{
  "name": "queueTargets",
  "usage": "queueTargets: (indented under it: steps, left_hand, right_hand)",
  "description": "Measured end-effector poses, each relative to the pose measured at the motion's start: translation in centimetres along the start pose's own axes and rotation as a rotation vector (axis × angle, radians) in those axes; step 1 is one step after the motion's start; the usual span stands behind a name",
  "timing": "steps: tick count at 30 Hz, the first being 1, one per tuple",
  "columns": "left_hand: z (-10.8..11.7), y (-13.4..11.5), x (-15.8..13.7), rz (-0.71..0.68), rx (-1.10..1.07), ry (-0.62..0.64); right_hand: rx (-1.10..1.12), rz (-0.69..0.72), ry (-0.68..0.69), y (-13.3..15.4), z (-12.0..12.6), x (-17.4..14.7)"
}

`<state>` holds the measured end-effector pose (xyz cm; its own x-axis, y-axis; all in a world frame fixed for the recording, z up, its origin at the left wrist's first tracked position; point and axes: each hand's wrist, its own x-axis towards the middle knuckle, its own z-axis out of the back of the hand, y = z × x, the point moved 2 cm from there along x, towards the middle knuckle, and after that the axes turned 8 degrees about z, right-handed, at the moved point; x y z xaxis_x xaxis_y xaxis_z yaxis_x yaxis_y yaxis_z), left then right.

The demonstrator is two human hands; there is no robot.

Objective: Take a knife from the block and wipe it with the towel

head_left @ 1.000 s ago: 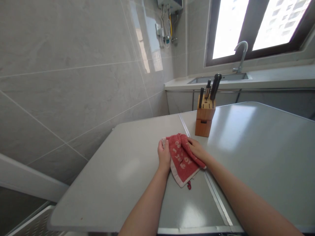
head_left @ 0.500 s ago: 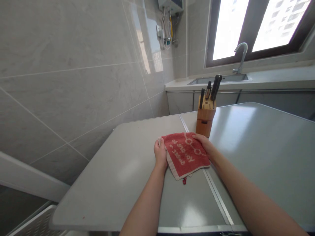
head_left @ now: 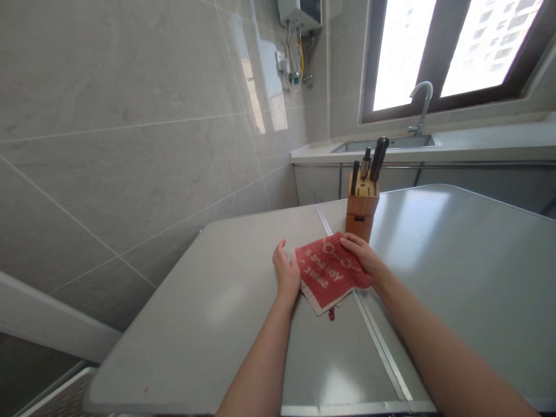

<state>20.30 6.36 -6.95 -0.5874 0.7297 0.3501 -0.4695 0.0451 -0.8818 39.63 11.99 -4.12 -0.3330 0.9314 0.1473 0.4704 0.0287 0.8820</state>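
A red towel with pale lettering and a pale border is bunched over the table, its front corner pointing toward me. My right hand grips its right side, fingers lying over the top. At the left edge, my left hand has its fingers raised and apart, with the thumb side against the cloth. A small dark red piece shows just below the front corner; I cannot make out what it is. Right behind the towel stands a wooden knife block with several black-handled tools in it.
The grey folding table has a metal seam running across it. Beyond it are a counter with a sink and a faucet. A tiled wall rises at left, and a white perforated basket sits at lower left.
My left hand has loosened from the towel's left corner and its fingers have come apart. The towel's left side has shifted inward to the right; my right hand stays on its side.
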Motion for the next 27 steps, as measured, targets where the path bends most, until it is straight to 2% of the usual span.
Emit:
queueTargets:
  steps: [4,9,13,16,21,24,27]
  left_hand:
    - [-0.4,0.0,-0.1,-0.117,0.063,0.096]
    - [-0.5,-0.1,-0.2,-0.19,0.079,0.176]
    - [-0.4,-0.8,-0.4,-0.214,0.05,0.246]
    - [0.1,-1.7,-0.5,-0.237,-0.02,0.246]
    - [0.6,-2.8,-0.7,-0.112,-0.198,0.259]
    - [0.5,-3.1,-0.9,-0.041,-0.267,0.272]
    - [0.4,-3.3,-1.1,-0.021,-0.305,0.292]
  right_hand:
    - [0.05,0.013,0.008,0.1,0.3,0.0]
    - [0.03,0.014,-0.02,0.7,0.8,0.1]
    - [0.013,-0.071,-0.013,1.2,1.0,0.0]
    - [0.046,-0.112,0.002,1.2,1.1,0.0]
    - [0.136,-0.101,0.046,0.9,0.9,-0.1]
    - [0.163,-0.097,0.126,0.8,0.6,-0.2]
    - [0.153,-0.162,0.188,0.5,0.4,-0.5]
